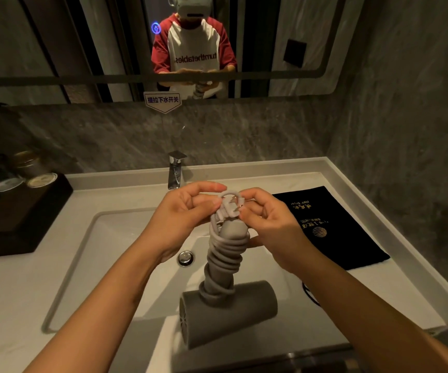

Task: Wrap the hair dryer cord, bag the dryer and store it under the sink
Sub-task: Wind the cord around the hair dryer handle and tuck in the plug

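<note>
A grey hair dryer point(228, 313) hangs over the sink basin, barrel down and handle up. Its pale grey cord point(224, 261) is coiled in several turns around the handle. At the top of the handle, my left hand point(187, 211) and my right hand point(268, 219) both pinch the cord's end, where the plug point(231, 207) and a small loop stick out. A black drawstring bag point(325, 227) with gold print lies flat on the counter to the right of the basin.
The white sink basin point(104, 254) has a chrome drain plug point(186, 258) and a chrome faucet point(175, 170) behind it. A dark wooden tray point(23, 211) with lidded jars stands at the left. A mirror hangs above; grey stone wall rises on the right.
</note>
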